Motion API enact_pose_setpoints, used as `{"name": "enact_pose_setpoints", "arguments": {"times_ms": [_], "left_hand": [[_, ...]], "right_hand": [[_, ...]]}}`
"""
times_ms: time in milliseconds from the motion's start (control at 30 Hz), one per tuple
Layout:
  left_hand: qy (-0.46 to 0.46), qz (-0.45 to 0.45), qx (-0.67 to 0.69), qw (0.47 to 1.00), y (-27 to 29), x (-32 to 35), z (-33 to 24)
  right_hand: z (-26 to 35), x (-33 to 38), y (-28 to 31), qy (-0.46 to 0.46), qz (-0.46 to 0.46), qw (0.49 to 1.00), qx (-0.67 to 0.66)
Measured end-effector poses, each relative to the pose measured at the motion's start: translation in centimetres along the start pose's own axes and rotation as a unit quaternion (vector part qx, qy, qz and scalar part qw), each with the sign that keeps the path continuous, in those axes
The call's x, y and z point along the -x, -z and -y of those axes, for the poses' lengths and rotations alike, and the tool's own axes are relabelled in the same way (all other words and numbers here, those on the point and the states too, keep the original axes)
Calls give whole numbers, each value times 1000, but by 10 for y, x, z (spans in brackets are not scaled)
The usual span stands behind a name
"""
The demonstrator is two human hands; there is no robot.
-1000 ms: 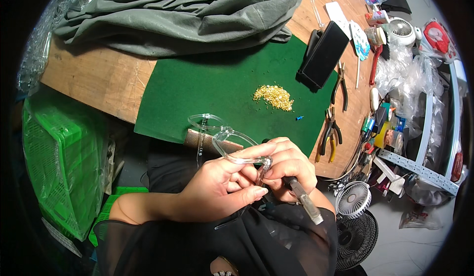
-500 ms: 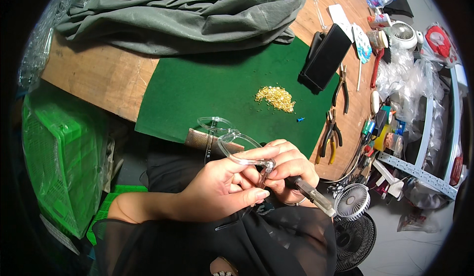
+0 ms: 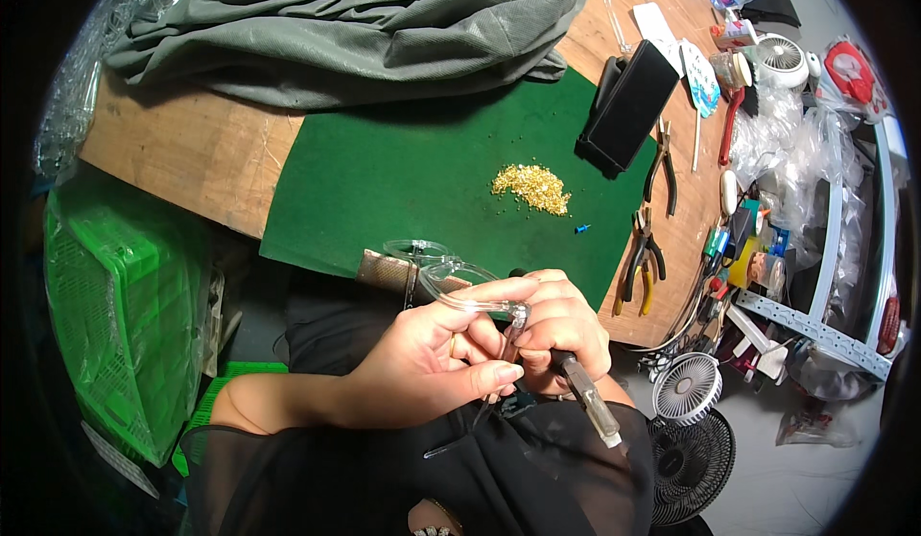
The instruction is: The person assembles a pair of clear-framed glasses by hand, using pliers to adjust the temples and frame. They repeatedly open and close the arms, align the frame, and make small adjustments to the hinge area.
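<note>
Pinched in my left hand [image 3: 413, 368] is a clear plastic eyeglasses frame [image 3: 459, 298], by the corner where the rim meets the folded temple. Its two rims reach out past my fingers over the mat's near edge. My right hand [image 3: 568, 335] is closed around a screwdriver [image 3: 597, 409], whose translucent, dark-collared handle sticks out toward the lower right. Its tip is hidden behind my fingers, near the frame's hinge corner. Beyond my hands, a heap of tiny gold-coloured pieces [image 3: 533, 189], apparently small screws, lies on the green mat [image 3: 384, 191] beside a small blue piece [image 3: 582, 229].
Two pliers [image 3: 641, 258] [image 3: 662, 167] and a black case [image 3: 628, 109] lie at the right. Grey cloth [image 3: 365, 37] covers the table's far side, beside clear frames [image 3: 72, 95]. Green crates [image 3: 125, 296] stand left; small fans [image 3: 687, 389] and a metal rack [image 3: 815, 335] stand right.
The screwdriver's handle end has swung down toward me as my right hand turned. The eyeglasses frame has tilted slightly, its rims now looking flatter. My left hand keeps its hold.
</note>
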State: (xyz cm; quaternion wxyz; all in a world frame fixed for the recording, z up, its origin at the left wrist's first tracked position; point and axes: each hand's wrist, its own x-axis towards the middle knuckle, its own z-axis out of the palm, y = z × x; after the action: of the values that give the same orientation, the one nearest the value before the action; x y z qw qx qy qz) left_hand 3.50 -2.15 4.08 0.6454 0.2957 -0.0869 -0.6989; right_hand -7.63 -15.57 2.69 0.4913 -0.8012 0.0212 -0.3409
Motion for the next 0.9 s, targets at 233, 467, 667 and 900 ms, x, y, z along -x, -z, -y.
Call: {"name": "enact_pose_setpoints", "arguments": {"times_ms": [233,467,667,900], "left_hand": [[-31,16,1,999,0,0,2],[-42,18,-11,999,2,1,7],[-34,15,-24,999,0,1,5],[-24,8,-56,998,-1,1,2]], "right_hand": [[-3,5,0,0,-18,998,-60],[-5,4,1,-21,-11,993,-115],[-7,4,4,-34,3,990,-135],[-2,0,6,-37,14,995,-89]]}}
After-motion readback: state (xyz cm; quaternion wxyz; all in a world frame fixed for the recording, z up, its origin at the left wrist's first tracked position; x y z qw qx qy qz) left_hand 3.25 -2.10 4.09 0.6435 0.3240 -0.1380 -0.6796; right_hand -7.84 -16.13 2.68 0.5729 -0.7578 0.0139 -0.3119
